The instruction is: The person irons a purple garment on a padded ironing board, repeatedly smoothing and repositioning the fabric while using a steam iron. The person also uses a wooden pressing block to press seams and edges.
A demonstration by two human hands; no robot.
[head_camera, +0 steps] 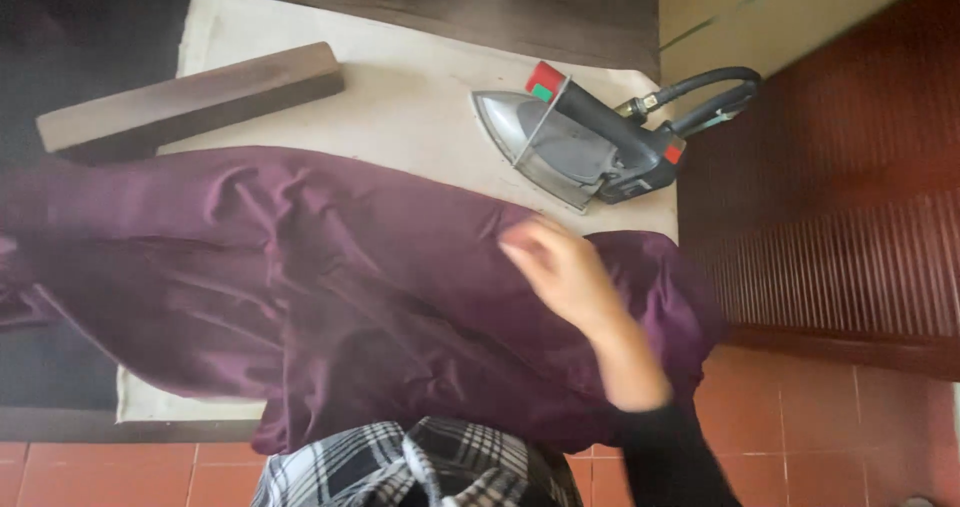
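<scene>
A shiny dark purple cloth (300, 267) lies crumpled across a cream-covered ironing surface (400, 107) and hangs over its near and right edges. My right hand (560, 267) hovers blurred over the cloth's right part, fingers loosely spread, nothing gripped that I can see. A grey steam iron (570, 142) with a black handle and hose rests flat on the cream cover just beyond that hand. My left hand is not in view.
A long brown wooden block (190, 102) lies at the far left of the cover. A dark red ribbed cabinet (840, 197) stands to the right. Orange floor tiles (820, 417) show below. A plaid garment (420, 467) is at the bottom edge.
</scene>
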